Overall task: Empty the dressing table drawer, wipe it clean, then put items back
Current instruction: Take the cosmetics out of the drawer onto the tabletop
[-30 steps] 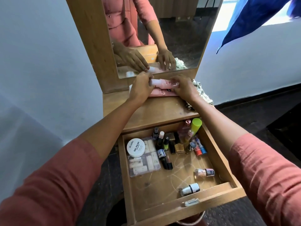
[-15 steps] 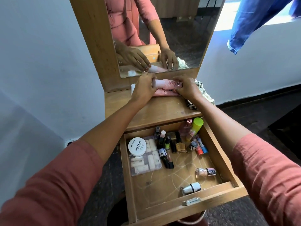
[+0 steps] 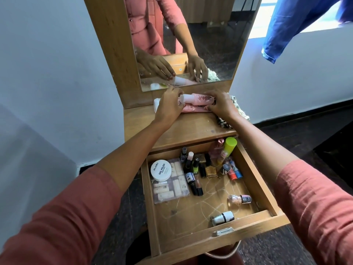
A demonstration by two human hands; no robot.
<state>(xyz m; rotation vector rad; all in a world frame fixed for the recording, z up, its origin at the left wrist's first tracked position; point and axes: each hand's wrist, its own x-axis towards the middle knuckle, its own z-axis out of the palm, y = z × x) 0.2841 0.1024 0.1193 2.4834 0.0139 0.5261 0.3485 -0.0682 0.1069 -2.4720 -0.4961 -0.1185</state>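
Left hand [image 3: 168, 109] covers part of a pink tube [image 3: 193, 108] lying on the wooden desk [image 3: 172, 131] by the mirror [image 3: 200, 44]; label unreadable. Both hands grip a pink bottle with white cap [image 3: 196, 98] atop it, right hand [image 3: 221, 106] at the base. Open wooden drawer [image 3: 254, 180] below, full of nail polishes.

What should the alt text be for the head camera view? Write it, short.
Both hands, left hand and right hand, rest on pink bottles lying on a dressing table top below a mirror. The open drawer in front holds nail polish bottles and a white round tub.
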